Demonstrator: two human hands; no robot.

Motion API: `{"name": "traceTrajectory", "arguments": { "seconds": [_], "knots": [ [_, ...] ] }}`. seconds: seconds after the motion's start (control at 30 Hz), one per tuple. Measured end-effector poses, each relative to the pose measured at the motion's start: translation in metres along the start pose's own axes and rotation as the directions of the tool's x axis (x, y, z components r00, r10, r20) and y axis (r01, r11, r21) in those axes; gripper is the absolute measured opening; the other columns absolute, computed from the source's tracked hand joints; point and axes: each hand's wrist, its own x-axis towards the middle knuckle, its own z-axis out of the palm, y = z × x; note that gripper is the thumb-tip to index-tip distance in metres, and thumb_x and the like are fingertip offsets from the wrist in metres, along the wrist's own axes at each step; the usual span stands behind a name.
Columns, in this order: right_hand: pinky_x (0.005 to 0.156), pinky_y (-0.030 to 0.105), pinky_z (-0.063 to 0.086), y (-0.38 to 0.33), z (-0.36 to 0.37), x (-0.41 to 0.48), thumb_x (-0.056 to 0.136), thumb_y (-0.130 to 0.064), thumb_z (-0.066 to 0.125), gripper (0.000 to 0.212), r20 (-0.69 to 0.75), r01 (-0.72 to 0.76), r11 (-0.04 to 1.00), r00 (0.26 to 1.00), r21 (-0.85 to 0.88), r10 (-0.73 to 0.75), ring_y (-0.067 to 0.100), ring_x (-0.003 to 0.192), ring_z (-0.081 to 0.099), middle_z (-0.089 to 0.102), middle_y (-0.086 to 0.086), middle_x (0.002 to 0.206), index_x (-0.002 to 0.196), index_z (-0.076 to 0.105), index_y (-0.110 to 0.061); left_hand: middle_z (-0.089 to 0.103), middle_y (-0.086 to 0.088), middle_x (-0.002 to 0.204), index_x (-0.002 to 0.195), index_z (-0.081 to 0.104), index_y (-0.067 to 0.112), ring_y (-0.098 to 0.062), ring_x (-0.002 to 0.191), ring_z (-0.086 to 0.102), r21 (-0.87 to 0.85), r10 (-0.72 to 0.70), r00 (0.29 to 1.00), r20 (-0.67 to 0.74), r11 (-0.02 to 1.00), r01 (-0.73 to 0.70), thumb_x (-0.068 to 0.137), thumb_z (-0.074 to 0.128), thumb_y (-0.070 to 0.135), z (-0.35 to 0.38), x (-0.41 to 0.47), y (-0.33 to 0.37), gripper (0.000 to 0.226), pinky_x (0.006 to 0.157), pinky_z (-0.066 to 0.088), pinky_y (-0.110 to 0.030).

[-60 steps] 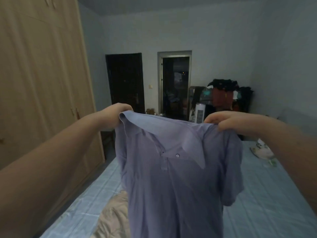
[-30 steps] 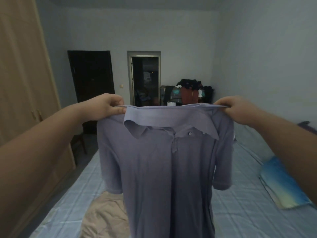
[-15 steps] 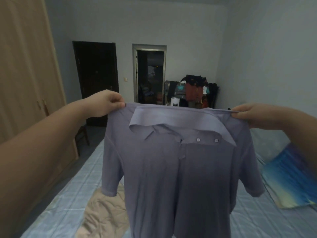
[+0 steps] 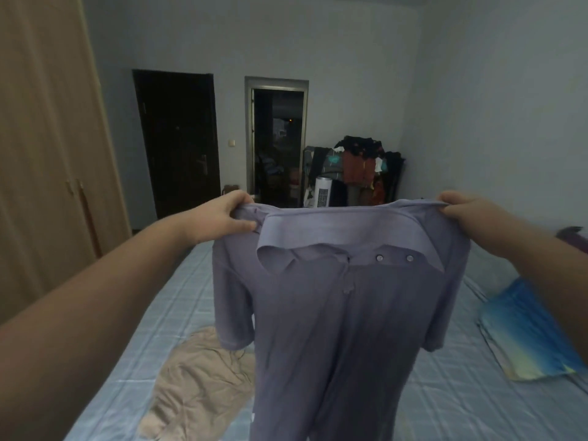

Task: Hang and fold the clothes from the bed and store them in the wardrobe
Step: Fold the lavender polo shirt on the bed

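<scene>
Wardrobe [image 4: 41,154]: tall, pale wood, doors closed, along the left of the bed.
Bed [image 4: 152,316]: blue checked sheet, beneath the shirt.
Shirt [image 4: 334,313]: purple polo held in the air over the bed, buttoned front towards the person, collar stretched level, long axis hanging straight down; the hem is out of view.
Beige garment [image 4: 197,377]: crumpled on the sheet, below and left of the shirt.
Blue cloth [image 4: 525,329]: lying on the bed, right side.
Left grip [image 4: 227,214]: thumb and fingers clamped on one shoulder.
Right grip [image 4: 461,208]: pinching the other shoulder.
Key relation: the shirt hangs below and between both grips; the left grip is probably nearer the wardrobe.
</scene>
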Motion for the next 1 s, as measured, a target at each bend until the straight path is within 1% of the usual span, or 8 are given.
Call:
{"name": "traceTrajectory", "arguments": {
  "seconds": [0.23, 0.3, 0.43, 0.57, 0.67, 0.8, 0.9, 1.0],
  "knots": [
    [0.058, 0.031, 0.034, 0.000, -0.003, -0.016, 0.078, -0.035, 0.053, 0.021, 0.070, 0.185, 0.897, 0.983, -0.401, -0.171, 0.012, 0.064, 0.047, 0.054, 0.002, 0.069, 0.074, 0.054, -0.015, 0.062, 0.006, 0.098, 0.095, 0.059, 0.034, -0.015, 0.091, 0.060, 0.330, 0.109, 0.969, -0.221, 0.943, -0.031, 0.092, 0.063, 0.019, -0.005, 0.009, -0.013, 0.016, 0.072, 0.044, -0.027],
    [0.056, 0.030, 0.031, 0.004, -0.005, -0.024, 0.074, -0.038, 0.049, 0.022, 0.069, 0.181, 0.885, 0.983, -0.429, -0.168, 0.011, 0.061, 0.043, 0.047, -0.001, 0.064, 0.068, 0.046, -0.017, 0.066, 0.005, 0.097, 0.093, 0.064, 0.034, -0.016, 0.094, 0.063, 0.262, 0.080, 0.974, -0.210, 0.965, -0.023, 0.094, 0.064, 0.020, -0.008, 0.010, -0.018, 0.014, 0.076, 0.046, -0.030],
    [0.067, 0.037, 0.035, 0.017, -0.016, -0.036, 0.077, -0.043, 0.052, 0.039, 0.091, 0.126, 0.908, 0.991, -0.400, -0.098, 0.020, 0.076, 0.048, 0.057, 0.015, 0.080, 0.080, 0.054, -0.004, 0.071, -0.005, 0.105, 0.098, 0.074, 0.023, -0.026, 0.102, 0.068, -0.125, -0.022, 0.989, 0.148, 0.991, 0.041, 0.095, 0.063, 0.018, -0.011, 0.001, -0.016, 0.012, 0.090, 0.053, -0.043],
    [0.075, 0.038, 0.035, 0.032, -0.025, -0.040, 0.089, -0.037, 0.057, 0.049, 0.093, 0.099, 0.913, 0.993, -0.395, -0.067, 0.021, 0.087, 0.048, 0.060, 0.028, 0.099, 0.095, 0.058, 0.011, 0.071, -0.006, 0.107, 0.100, 0.075, 0.020, -0.023, 0.101, 0.069, -0.152, -0.020, 0.953, 0.303, 0.986, 0.069, 0.089, 0.065, 0.033, 0.004, 0.000, 0.007, 0.019, 0.088, 0.053, -0.041],
    [0.073, 0.033, 0.034, 0.053, -0.036, -0.036, 0.098, -0.017, 0.058, 0.018, 0.071, 0.105, 0.918, 0.994, -0.382, -0.085, 0.019, 0.088, 0.050, 0.062, 0.016, 0.091, 0.086, 0.062, -0.005, 0.073, 0.001, 0.099, 0.095, 0.077, 0.028, -0.018, 0.095, 0.069, -0.027, -0.009, 0.983, 0.185, 1.000, 0.015, 0.094, 0.058, 0.042, 0.026, 0.010, 0.022, 0.023, 0.089, 0.051, -0.038],
    [0.087, 0.042, 0.044, 0.099, -0.039, -0.016, 0.097, -0.011, 0.058, 0.016, -0.011, 0.077, 0.927, 0.996, -0.366, -0.087, 0.025, 0.090, 0.058, 0.067, 0.013, 0.091, 0.083, 0.064, -0.015, 0.070, -0.002, 0.093, 0.095, 0.073, 0.024, -0.018, 0.089, 0.066, 0.022, -0.050, 0.996, -0.068, 0.998, 0.052, 0.102, 0.053, 0.036, 0.077, 0.048, 0.015, 0.024, 0.084, 0.050, -0.035],
    [0.088, 0.040, 0.042, 0.151, -0.023, 0.008, 0.097, -0.009, 0.057, 0.019, 0.036, 0.007, 0.901, 0.999, -0.434, 0.010, 0.024, 0.096, 0.057, 0.066, 0.005, 0.091, 0.085, 0.063, -0.022, 0.068, -0.004, 0.091, 0.095, 0.071, 0.017, -0.023, 0.090, 0.064, 0.111, -0.071, 0.996, -0.059, 0.991, 0.077, 0.104, 0.049, 0.033, 0.129, 0.087, -0.011, 0.028, 0.081, 0.048, -0.038],
    [0.079, 0.034, 0.034, 0.214, 0.001, 0.032, 0.097, -0.006, 0.051, 0.013, 0.093, -0.052, 0.878, 0.990, -0.476, 0.109, 0.027, 0.096, 0.054, 0.061, 0.014, 0.096, 0.090, 0.061, -0.004, 0.065, -0.001, 0.089, 0.087, 0.068, 0.020, -0.027, 0.093, 0.061, 0.114, -0.148, 0.989, 0.013, 0.983, 0.145, 0.105, 0.046, 0.034, 0.183, 0.122, -0.043, 0.031, 0.076, 0.039, -0.033]
  ]
}}
